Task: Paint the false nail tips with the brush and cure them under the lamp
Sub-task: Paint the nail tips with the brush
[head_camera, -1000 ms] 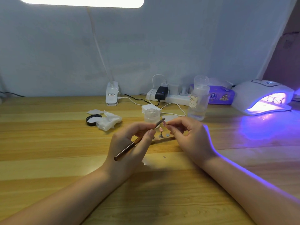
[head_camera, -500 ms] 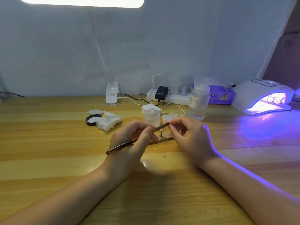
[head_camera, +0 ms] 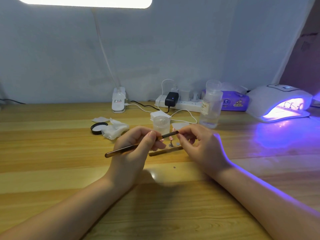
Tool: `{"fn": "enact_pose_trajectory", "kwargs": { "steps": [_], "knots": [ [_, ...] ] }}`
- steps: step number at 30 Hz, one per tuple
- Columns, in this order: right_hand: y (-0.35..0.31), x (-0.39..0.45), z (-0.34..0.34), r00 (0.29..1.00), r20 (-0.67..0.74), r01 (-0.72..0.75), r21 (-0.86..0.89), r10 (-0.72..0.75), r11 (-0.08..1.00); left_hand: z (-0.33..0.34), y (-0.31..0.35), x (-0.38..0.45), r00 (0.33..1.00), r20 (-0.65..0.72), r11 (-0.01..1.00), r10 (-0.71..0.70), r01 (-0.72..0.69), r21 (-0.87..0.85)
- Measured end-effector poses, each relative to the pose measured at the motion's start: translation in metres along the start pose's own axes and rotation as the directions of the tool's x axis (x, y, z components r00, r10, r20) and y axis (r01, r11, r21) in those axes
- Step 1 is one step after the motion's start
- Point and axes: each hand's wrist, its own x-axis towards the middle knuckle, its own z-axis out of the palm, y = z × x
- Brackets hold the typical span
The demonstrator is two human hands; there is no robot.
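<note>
- Wooden table [head_camera: 52,170], things spread along its far side.
- Curing lamp [head_camera: 280,103] far right, glowing violet; nail stands inside, tips too small to tell.
- Left hand [head_camera: 133,153] grips brush [head_camera: 138,146] mid-handle, above the table at centre.
- Right hand [head_camera: 199,146] pinches the brush's dark end.
- Small stand [head_camera: 171,144] on table below the brush.

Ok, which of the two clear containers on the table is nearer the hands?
The short clear jar, just behind the left hand and the brush. The tall labelled bottle stands farther back, to the right.
</note>
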Motion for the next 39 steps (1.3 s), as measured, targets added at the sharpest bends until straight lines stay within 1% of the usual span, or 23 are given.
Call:
{"fn": "enact_pose_trajectory", "kwargs": {
  "steps": [4, 8, 11, 13, 18, 21, 26, 33, 37, 39],
  "knots": [
    [0.0001, -0.0007, -0.0004, 0.999, 0.046, -0.006, 0.023, 0.005, 1.000, -0.0001, -0.0013, 0.0022, 0.999, -0.033, 0.999, -0.021, 0.022, 0.032],
    [0.0014, -0.0003, -0.0006, 0.999, 0.037, 0.017, 0.013, -0.018, 1.000, 0.0002, 0.0005, 0.0022, 0.997, -0.074, 1.000, -0.010, 0.012, 0.022],
    [0.0019, 0.0003, 0.0008, 0.999, 0.022, 0.046, 0.000, -0.046, 0.999, 0.0005, 0.0043, 0.0006, 0.999, -0.044, 1.000, 0.009, -0.010, -0.022],
    [0.0022, 0.0006, 0.0015, 0.998, 0.009, 0.057, 0.002, -0.057, 0.998, 0.0007, 0.0051, 0.0001, 1.000, -0.028, 1.000, 0.005, -0.005, -0.010],
    [0.0023, 0.0009, 0.0010, 0.997, 0.024, 0.069, 0.011, -0.069, 0.998, 0.0014, 0.0007, 0.0023, 0.997, -0.078, 0.999, -0.004, 0.008, 0.050],
    [0.0017, 0.0013, 0.0004, 0.997, 0.025, 0.067, 0.019, -0.067, 0.998, 0.0015, 0.0016, 0.0018, 0.996, -0.087, 0.999, 0.010, -0.007, 0.044],
    [0.0009, 0.0013, -0.0002, 0.996, 0.023, 0.085, 0.019, -0.086, 0.996, 0.0008, 0.0049, 0.0007, 0.999, -0.031, 1.000, 0.010, -0.010, -0.020],
    [0.0029, 0.0019, 0.0012, 0.997, 0.028, 0.066, 0.045, -0.067, 0.997, -0.0010, 0.0002, 0.0030, 0.996, -0.091, 0.998, 0.003, 0.003, 0.057],
    [0.0019, 0.0016, 0.0003, 0.996, 0.029, 0.079, 0.041, -0.080, 0.996, -0.0016, 0.0022, 0.0009, 1.000, -0.020, 1.000, 0.014, -0.014, -0.003],
    [0.0012, 0.0014, 0.0005, 0.996, 0.030, 0.080, 0.048, -0.082, 0.996, -0.0005, 0.0020, 0.0008, 1.000, -0.014, 1.000, 0.003, -0.003, 0.011]
  ]
}}
